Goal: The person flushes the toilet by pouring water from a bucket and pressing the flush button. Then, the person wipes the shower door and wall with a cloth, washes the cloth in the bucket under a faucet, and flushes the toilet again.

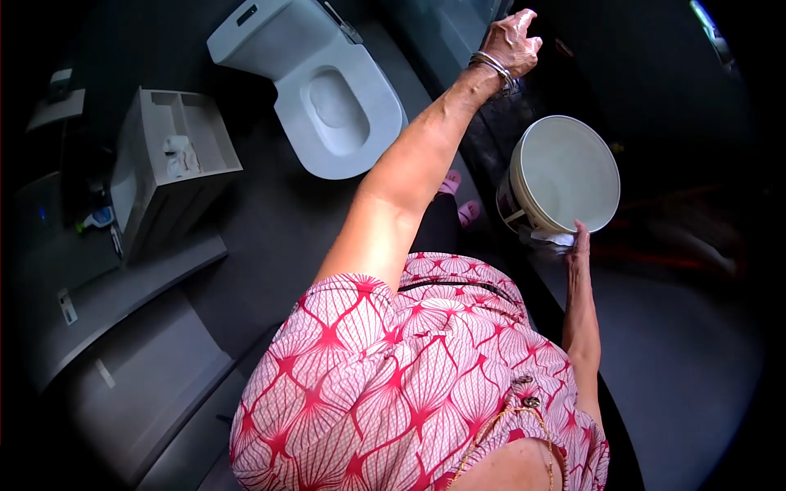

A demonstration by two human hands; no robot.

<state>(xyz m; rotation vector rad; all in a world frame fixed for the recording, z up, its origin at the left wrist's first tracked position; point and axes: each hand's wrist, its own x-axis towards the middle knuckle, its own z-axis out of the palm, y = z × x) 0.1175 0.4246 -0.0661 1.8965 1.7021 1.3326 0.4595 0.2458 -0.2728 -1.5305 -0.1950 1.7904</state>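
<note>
the bucket (568, 168) is round and off-white, pale inside, with a dark patch on its side. there is one bucket, one toilet (337, 102) to its left, and two pink sandals (468, 214) between them. the right hand (580, 239) grips the bucket's near rim; the left hand (512, 45) is beyond its far side, fingers bent, whether holding anything i cannot tell.

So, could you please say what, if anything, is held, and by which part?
The right hand holds the bucket by its near rim; nothing shows in the left hand.
</note>
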